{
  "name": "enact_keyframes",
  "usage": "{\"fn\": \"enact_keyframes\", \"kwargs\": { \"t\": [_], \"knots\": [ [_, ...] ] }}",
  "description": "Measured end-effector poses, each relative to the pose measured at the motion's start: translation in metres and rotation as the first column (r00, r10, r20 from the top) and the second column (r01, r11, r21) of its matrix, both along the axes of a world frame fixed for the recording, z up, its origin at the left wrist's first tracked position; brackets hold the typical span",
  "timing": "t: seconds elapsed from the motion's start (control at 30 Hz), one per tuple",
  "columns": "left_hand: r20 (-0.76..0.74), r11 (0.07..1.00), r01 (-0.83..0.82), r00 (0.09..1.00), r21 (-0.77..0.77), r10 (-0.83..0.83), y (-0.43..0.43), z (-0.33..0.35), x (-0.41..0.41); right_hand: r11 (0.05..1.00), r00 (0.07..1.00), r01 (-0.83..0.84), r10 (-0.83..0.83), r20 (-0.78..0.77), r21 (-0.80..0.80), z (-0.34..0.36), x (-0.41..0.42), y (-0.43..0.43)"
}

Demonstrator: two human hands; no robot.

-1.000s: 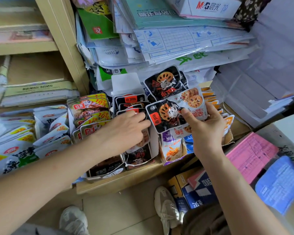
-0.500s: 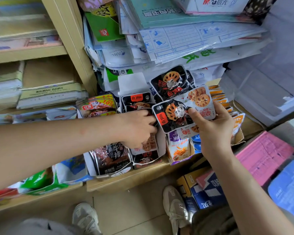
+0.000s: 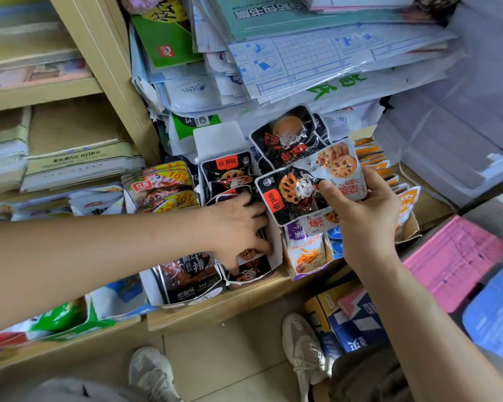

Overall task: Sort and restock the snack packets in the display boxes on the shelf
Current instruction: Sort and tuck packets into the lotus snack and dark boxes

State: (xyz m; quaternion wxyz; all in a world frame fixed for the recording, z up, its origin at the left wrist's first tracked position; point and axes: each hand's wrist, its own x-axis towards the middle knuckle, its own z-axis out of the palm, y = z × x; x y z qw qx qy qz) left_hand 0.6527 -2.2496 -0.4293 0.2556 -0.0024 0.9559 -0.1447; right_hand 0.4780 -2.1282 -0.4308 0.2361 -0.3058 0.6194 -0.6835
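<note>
My right hand (image 3: 363, 210) grips a fan of lotus-root snack packets: a black one (image 3: 288, 195) in front and a pale one (image 3: 340, 163) behind, held above the shelf. My left hand (image 3: 238, 230) reaches into the white display box (image 3: 275, 250) of black lotus-root packets (image 3: 225, 169), its fingers spread and pressing down among the packets. Another black packet (image 3: 288, 134) stands up behind the box. To the left lie red-and-yellow packets (image 3: 160, 184); a black steak-snack box (image 3: 186, 280) sits at the shelf front.
A purple packet with orange strips (image 3: 305, 250) and a row of orange packets (image 3: 389, 175) sit right of the box. Stacked plastic-wrapped papers (image 3: 317, 62) overhang the snacks. The wooden shelf edge (image 3: 230, 303) runs below. Pink paper (image 3: 453, 259) and cartons (image 3: 352, 317) lie at the right; my shoes (image 3: 302, 346) are on the floor.
The view has shifted so the shelf sits further right. My left hand has pushed deeper into the black packet box. My right hand still holds its packets, almost unmoved.
</note>
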Motion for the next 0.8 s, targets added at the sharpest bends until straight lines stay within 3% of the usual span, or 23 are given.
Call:
{"fn": "enact_keyframes", "kwargs": {
  "t": [0.6, 0.8],
  "knots": [
    [-0.096, 0.980, -0.040, 0.994, 0.196, 0.059, -0.008, 0.004, 0.007, 1.000, 1.000, 0.003, -0.003, 0.012, 0.025, 0.000, -0.001, 0.000],
    [-0.109, 1.000, -0.010, 0.994, 0.001, 0.010, 0.001, -0.005, 0.005, 1.000, 1.000, -0.005, 0.005, 0.012, 0.001, -0.001, -0.001, 0.000]
  ]
}}
